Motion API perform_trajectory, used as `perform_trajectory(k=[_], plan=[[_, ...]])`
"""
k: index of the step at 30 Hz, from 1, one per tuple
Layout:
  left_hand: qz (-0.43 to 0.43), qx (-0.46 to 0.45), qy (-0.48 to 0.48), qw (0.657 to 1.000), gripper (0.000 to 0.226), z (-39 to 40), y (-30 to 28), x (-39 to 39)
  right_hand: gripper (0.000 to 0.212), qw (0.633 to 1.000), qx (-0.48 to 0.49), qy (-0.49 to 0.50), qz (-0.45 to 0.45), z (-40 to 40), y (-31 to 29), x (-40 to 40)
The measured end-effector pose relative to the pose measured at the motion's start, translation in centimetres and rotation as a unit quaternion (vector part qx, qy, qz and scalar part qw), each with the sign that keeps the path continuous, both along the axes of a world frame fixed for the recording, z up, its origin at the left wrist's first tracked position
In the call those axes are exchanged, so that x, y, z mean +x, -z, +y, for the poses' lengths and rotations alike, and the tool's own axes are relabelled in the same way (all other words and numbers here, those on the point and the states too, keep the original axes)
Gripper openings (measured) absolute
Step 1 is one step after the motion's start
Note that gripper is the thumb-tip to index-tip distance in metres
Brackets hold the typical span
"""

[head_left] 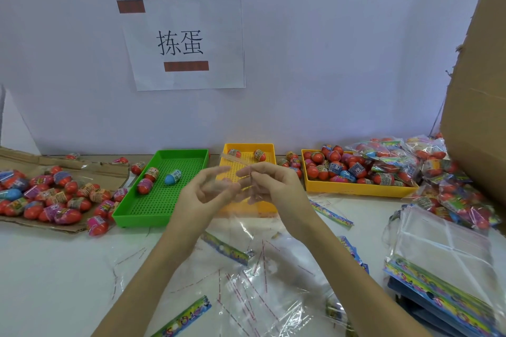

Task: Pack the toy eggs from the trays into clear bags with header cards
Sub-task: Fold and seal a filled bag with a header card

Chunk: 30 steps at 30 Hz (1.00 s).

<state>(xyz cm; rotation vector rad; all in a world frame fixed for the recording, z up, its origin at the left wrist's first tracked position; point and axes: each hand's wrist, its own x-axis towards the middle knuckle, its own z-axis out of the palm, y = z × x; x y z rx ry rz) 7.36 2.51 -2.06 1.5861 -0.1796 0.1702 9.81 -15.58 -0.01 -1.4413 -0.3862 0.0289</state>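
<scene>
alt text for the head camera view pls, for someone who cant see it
A person's left hand and right hand hold a clear bag up over a white table. Behind stand a green tray with a few toy eggs, a middle yellow tray and a fuller yellow tray; loose header-card bags lie in front.

Red toy eggs (pixel 332 169) filled the right yellow tray (pixel 356 187); few lay in the green tray (pixel 142 213). Clear bags (pixel 246 282) sprawled at lower centre.

Head view looks forward and down, close over the table (pixel 54 268).
</scene>
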Motion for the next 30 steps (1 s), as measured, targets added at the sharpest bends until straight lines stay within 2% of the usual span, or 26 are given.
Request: perform_trajectory(k=[3, 6, 8, 10, 12, 15, 18, 21, 26, 28, 30], plan=[[-0.008, -0.029, -0.030, 0.999, 0.023, -0.1, 0.2, 0.1, 0.026, 0.996, -0.041, 0.065, -0.036, 0.1, 0.2, 0.2], [-0.011, -0.012, -0.047, 0.999, 0.017, -0.2, 0.5, 0.3, 0.020, 0.974, -0.101, 0.185, -0.087, 0.4, 0.6, 0.4], [-0.015, 0.013, -0.048, 0.999, 0.015, -0.2, 0.6, 0.4, 0.018, 0.939, -0.139, 0.268, -0.162, 0.5, 0.7, 0.4], [-0.019, 0.019, -0.047, 0.999, 0.015, -0.3, 0.7, 0.4, 0.015, 0.884, -0.186, 0.315, -0.291, 0.4, 0.6, 0.2], [-0.037, 0.034, -0.046, 0.998, 0.015, -0.4, 0.8, 0.4, 0.011, 0.859, -0.216, 0.270, -0.377, 0.4, 0.6, 0.1], [-0.077, 0.062, -0.046, 0.994, 0.020, -0.4, 0.9, 0.2, 0.015, 0.873, -0.262, 0.175, -0.372, 1.1, 0.8, -0.3], [-0.087, 0.054, -0.062, 0.993, 0.019, -0.3, 1.0, 0.3, 0.016, 0.836, -0.314, 0.218, -0.395, 1.6, 1.3, -0.3], [-0.091, 0.066, -0.067, 0.991, 0.016, -0.2, 1.3, 0.5, 0.024, 0.857, -0.296, 0.222, -0.359, 1.3, 1.2, 0.0], [-0.070, 0.087, -0.066, 0.992, 0.019, -0.2, 1.3, 0.6, 0.029, 0.857, -0.294, 0.268, -0.328, 0.7, 1.1, 0.3], [-0.058, 0.080, -0.063, 0.993, 0.020, -0.3, 1.3, 0.7, 0.022, 0.849, -0.259, 0.302, -0.347, 0.5, 0.8, 0.3], [-0.055, 0.071, -0.066, 0.994, 0.021, -0.5, 1.2, 0.7, 0.015, 0.835, -0.254, 0.293, -0.390, 0.3, 0.6, 0.4]])
